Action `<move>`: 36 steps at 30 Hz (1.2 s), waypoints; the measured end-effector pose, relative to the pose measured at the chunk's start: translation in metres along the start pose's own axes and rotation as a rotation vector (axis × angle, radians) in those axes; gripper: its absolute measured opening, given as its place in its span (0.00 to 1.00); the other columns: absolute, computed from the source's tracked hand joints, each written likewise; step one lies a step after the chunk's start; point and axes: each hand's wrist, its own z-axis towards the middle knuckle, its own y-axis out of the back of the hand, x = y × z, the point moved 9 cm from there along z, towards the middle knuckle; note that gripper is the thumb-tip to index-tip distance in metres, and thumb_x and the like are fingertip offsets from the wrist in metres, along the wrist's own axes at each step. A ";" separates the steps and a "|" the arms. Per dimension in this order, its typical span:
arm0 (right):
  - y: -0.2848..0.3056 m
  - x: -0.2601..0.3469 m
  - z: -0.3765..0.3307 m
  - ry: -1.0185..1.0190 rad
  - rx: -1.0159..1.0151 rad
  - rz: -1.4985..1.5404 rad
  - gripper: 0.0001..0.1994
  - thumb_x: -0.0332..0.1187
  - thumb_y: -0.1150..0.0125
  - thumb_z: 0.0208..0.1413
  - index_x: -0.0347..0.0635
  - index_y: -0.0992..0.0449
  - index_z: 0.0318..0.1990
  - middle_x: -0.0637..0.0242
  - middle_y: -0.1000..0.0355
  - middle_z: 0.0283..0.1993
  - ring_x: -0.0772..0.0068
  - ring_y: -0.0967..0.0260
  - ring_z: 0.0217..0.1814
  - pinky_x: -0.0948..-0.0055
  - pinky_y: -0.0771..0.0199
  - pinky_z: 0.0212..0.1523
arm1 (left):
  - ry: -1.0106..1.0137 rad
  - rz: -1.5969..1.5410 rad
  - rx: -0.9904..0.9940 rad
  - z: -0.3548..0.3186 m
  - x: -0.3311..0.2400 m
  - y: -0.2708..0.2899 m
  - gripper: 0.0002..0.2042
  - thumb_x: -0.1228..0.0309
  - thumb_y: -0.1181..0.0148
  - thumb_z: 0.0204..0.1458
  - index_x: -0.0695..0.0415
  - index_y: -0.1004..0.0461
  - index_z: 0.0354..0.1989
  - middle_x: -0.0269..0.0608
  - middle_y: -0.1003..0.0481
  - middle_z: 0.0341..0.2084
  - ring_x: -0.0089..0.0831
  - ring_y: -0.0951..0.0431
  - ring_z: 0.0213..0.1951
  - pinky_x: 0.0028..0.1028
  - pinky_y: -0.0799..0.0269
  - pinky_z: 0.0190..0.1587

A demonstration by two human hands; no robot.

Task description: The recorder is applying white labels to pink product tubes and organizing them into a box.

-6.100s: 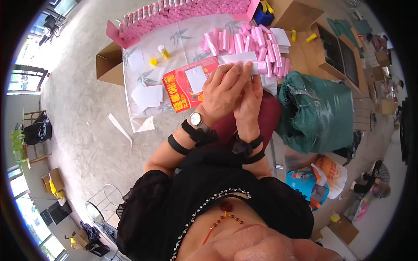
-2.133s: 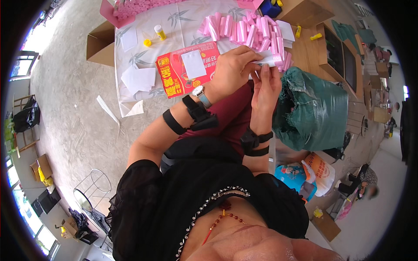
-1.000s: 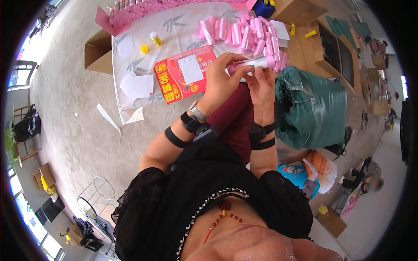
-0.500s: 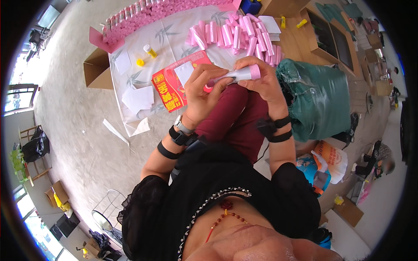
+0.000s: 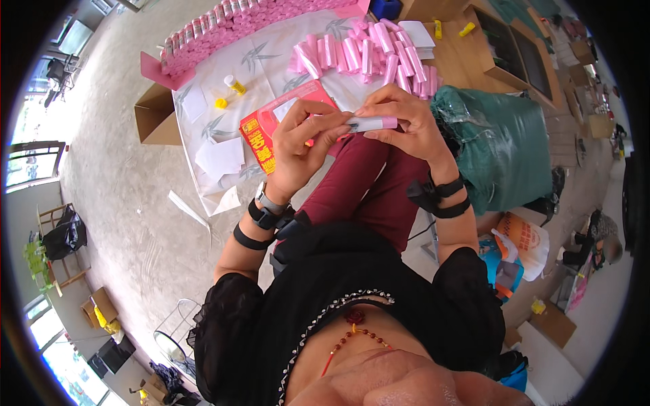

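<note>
A small pink roll with a white paper label round its middle lies sideways over my lap, held between both hands. My left hand pinches its left end with thumb and fingertips. At the other side, my right hand has its thumb below the roll and its fingers above. Just beyond my left hand is a red and yellow printed box, with a white paper slip on top. An uncapped yellow glue stick stands on the table, its yellow cap beside it.
Pink rolls lie in a loose pile across the table. Stacked labelled rolls fill a pink tray at the far left. Loose white slips lie near the left edge. A green wrapped bundle stands at my right.
The roll has turned in my fingers, and its label looks wrapped closer round it. My right fingers have shifted along it. The whole view has moved slightly.
</note>
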 end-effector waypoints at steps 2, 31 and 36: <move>-0.002 0.007 0.001 0.006 0.003 -0.135 0.18 0.24 0.27 0.53 0.42 0.17 0.53 0.64 0.24 0.48 0.69 0.26 0.49 0.71 0.26 0.51 | -0.038 0.034 0.045 0.003 0.000 0.001 0.12 0.80 0.29 0.51 0.59 0.15 0.45 0.41 0.22 0.39 0.29 0.20 0.37 0.28 0.23 0.37; -0.042 0.022 0.001 0.092 -0.173 -0.352 0.20 0.20 0.23 0.44 0.41 0.21 0.47 0.60 0.20 0.47 0.60 0.19 0.49 0.69 0.19 0.48 | -0.198 0.343 0.020 -0.031 -0.001 0.050 0.21 0.72 0.17 0.37 0.60 0.19 0.41 0.44 0.16 0.39 0.37 0.14 0.40 0.30 0.19 0.41; -0.046 0.016 -0.003 0.171 -0.243 -0.305 0.21 0.17 0.25 0.45 0.38 0.27 0.47 0.56 0.20 0.48 0.57 0.19 0.50 0.67 0.18 0.49 | -0.248 0.345 -0.020 -0.040 0.002 0.056 0.25 0.76 0.18 0.37 0.60 0.25 0.45 0.47 0.20 0.43 0.39 0.15 0.43 0.32 0.16 0.42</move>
